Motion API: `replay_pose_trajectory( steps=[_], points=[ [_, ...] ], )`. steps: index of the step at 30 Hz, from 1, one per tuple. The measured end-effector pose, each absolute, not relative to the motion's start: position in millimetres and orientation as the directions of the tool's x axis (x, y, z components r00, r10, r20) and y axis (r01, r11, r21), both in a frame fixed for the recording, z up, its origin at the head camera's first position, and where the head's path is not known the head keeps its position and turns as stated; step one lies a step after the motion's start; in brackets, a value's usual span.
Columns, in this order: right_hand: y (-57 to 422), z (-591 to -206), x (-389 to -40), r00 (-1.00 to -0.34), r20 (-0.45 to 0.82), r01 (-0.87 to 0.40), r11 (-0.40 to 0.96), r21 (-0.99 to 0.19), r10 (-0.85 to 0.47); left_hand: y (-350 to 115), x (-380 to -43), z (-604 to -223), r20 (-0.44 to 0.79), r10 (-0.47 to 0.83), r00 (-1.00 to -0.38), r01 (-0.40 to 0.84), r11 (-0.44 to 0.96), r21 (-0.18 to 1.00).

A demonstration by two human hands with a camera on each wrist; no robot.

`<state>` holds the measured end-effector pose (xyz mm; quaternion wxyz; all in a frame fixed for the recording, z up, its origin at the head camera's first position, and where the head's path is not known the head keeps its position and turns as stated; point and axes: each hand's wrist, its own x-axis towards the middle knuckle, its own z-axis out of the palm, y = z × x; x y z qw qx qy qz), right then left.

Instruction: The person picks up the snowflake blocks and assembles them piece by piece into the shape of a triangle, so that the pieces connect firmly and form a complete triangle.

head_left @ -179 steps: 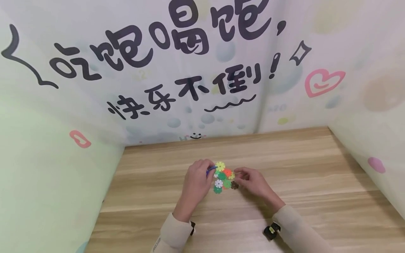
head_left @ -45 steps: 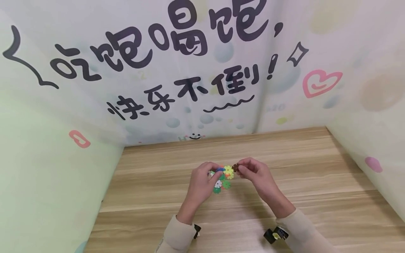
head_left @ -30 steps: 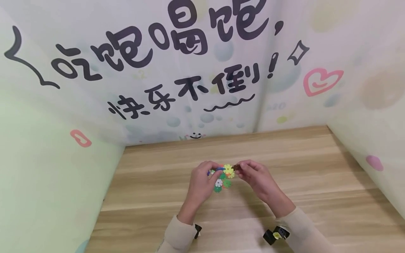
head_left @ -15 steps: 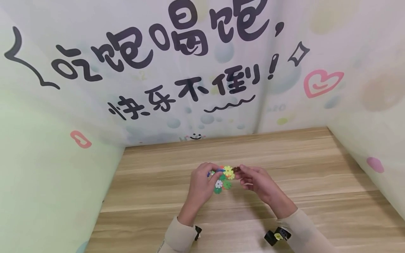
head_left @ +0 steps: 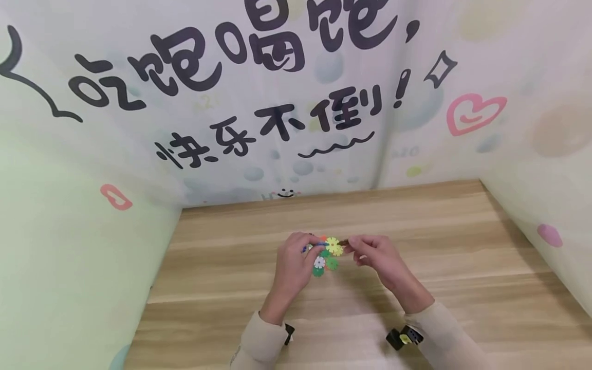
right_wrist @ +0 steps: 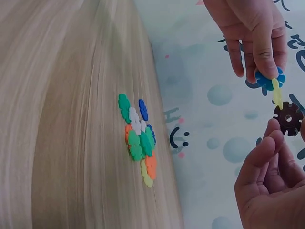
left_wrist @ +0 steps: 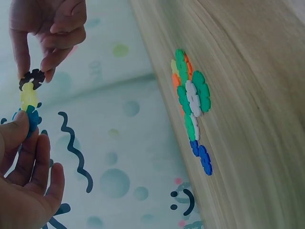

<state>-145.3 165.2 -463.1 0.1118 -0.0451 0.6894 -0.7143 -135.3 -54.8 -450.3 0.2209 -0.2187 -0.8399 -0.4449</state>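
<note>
My left hand (head_left: pixel 293 262) pinches a blue snowflake disc (right_wrist: pixel 261 81) between thumb and fingers. Joined to the blue disc is a yellow snowflake disc (head_left: pixel 332 245), turned at an angle to it. From the other side, my right hand (head_left: pixel 381 259) pinches a brown snowflake disc (right_wrist: pixel 295 113) by its edge. The brown disc meets the yellow one's rim; how deeply their slots engage cannot be told. Both hands hold this row above the table, over a small pile of loose discs.
Several discs lie in the pile on the wooden table (head_left: pixel 222 277): green (right_wrist: pixel 135 145), white (left_wrist: pixel 192 98), orange (right_wrist: pixel 151 166), yellow (right_wrist: pixel 147 174) and blue (left_wrist: pixel 205 160). A printed cloth wall (head_left: pixel 240 174) stands behind the table, with side walls left and right.
Six seconds ago the brown disc lay at the pile's right side by my right hand. It was then lifted to the yellow disc and turned edge-on. My left hand keeps the blue disc.
</note>
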Motion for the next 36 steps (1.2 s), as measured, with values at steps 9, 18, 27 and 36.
replay_pose_trajectory(
  steps=[9, 18, 27, 36],
  points=[
    [166.9, -461.5, -140.2, -0.955, -0.116, 0.168, -0.175, -0.97, -0.274, -54.1, -134.2, -451.9, 0.598, 0.147, -0.788, 0.587, 0.471, 0.658],
    [168.8, -460.9, -139.2, -0.954, -0.036, 0.114, -0.25, -0.961, -0.296, -50.4, -134.1, -452.2, 0.659, 0.104, -0.745, 0.631, 0.431, 0.645],
    [167.8, -458.9, -137.7, -0.959, -0.006, 0.093, -0.291, -0.952, -0.285, -48.3, -134.9, -451.1, 0.684, 0.087, -0.724, 0.64, 0.453, 0.62],
    [165.5, -460.2, -142.1, -0.965, -0.009, 0.036, -0.1, -0.994, -0.263, -49.8, -133.3, -455.4, 0.59, 0.087, -0.803, 0.56, 0.449, 0.696]
  ],
)
